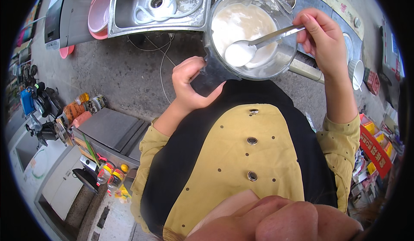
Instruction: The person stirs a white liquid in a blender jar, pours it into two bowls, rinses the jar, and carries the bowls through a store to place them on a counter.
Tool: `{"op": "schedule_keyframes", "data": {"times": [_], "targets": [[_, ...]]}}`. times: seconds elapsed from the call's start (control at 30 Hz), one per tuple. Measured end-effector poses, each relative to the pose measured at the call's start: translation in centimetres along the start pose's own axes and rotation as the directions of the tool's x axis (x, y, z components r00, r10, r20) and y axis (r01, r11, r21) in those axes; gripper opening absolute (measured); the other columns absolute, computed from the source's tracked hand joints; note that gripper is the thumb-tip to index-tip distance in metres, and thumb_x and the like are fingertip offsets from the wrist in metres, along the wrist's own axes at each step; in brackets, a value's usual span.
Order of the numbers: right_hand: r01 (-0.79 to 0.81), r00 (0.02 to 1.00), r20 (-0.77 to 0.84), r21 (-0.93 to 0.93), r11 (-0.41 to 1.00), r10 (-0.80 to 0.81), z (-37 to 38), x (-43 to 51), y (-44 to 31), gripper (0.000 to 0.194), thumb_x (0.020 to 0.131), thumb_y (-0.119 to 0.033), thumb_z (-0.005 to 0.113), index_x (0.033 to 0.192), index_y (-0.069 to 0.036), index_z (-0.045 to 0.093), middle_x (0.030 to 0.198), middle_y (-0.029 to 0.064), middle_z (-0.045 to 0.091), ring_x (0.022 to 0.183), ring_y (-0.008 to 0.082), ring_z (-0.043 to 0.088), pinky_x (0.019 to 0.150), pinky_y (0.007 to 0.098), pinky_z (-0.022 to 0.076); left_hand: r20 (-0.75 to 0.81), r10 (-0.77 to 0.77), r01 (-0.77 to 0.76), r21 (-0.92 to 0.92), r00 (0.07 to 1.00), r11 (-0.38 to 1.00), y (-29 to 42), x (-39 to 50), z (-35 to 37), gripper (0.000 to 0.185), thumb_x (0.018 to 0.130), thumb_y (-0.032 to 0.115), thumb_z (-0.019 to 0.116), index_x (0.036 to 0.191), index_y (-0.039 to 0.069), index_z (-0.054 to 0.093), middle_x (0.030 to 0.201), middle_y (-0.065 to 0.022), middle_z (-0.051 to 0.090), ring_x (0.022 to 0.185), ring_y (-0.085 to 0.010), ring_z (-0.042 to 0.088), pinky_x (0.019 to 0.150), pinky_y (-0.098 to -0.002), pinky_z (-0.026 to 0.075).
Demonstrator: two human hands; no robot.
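Note:
A large clear jug, with a pale milky liquid in it, is before me at the counter's edge. My right hand pinches the handle of a metal spoon over the jug's mouth. In the spoon's bowl lies something white, and I cannot tell whether it is powder or liquid. At the jug's lower left, my left hand is curved around a dark grey part that looks like the jug's handle. Its thumb and fingers are on opposite sides of that part.
Left of the jug is a steel sink with a coiled pale hose. A gas stove stands at the upper right, and a white cup sits farther right. Pink basins adjoin the sink; bottles stand at lower left.

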State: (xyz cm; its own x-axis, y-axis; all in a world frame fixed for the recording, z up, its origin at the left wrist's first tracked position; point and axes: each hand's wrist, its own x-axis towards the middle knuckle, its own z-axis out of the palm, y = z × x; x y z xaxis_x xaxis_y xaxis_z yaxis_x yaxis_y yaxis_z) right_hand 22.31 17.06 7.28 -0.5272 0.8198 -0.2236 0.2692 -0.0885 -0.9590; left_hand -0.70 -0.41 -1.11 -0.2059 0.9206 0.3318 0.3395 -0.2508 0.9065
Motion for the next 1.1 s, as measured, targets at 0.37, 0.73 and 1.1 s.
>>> {"op": "schedule_keyframes", "data": {"times": [0.37, 0.73, 1.1], "targets": [[0.135, 0.984, -0.144, 0.190, 0.973, -0.108, -2.6, 1.2, -3.1, 0.023, 0.097, -0.019, 0.048, 0.099, 0.000, 0.059, 0.064, 0.0003, 0.053, 0.045, 0.0019, 0.037, 0.041, 0.0139, 0.0267, -0.006, 0.033, -0.033, 0.001, 0.999, 0.999, -0.1, 0.2, 0.0, 0.031, 0.057, 0.014, 0.078, 0.068, 0.001, 0.052, 0.062, -0.0089, 0.049, 0.053, -0.0210, 0.047, 0.051, -0.0262, 0.038], [0.367, 0.923, -0.101, -0.063, 0.928, -0.372, 4.4, 12.2, -8.4, 0.016, 0.091, -0.010, 0.057, 0.097, 0.002, 0.066, 0.071, 0.0061, 0.065, 0.054, 0.0075, 0.059, 0.047, 0.0174, 0.0453, 0.007, 0.039, -0.039, -0.007, 0.999, 0.999, -0.5, 0.1, 0.1, 0.033, 0.055, 0.014, 0.079, 0.070, -0.001, 0.053, 0.062, -0.0102, 0.049, 0.053, -0.0226, 0.046, 0.051, -0.0267, 0.038], [0.598, 0.797, -0.059, -0.069, 0.799, -0.601, 6.8, 17.0, -5.8, 0.013, 0.089, -0.008, 0.060, 0.096, 0.000, 0.069, 0.075, 0.0032, 0.065, 0.062, 0.0081, 0.059, 0.056, 0.0203, 0.0487, 0.055, 0.036, -0.036, -0.008, 0.998, 0.999, -0.4, 0.1, -0.2, 0.028, 0.057, 0.008, 0.077, 0.067, -0.001, 0.053, 0.066, -0.0124, 0.056, 0.057, -0.0226, 0.056, 0.054, -0.0265, 0.043]]}}
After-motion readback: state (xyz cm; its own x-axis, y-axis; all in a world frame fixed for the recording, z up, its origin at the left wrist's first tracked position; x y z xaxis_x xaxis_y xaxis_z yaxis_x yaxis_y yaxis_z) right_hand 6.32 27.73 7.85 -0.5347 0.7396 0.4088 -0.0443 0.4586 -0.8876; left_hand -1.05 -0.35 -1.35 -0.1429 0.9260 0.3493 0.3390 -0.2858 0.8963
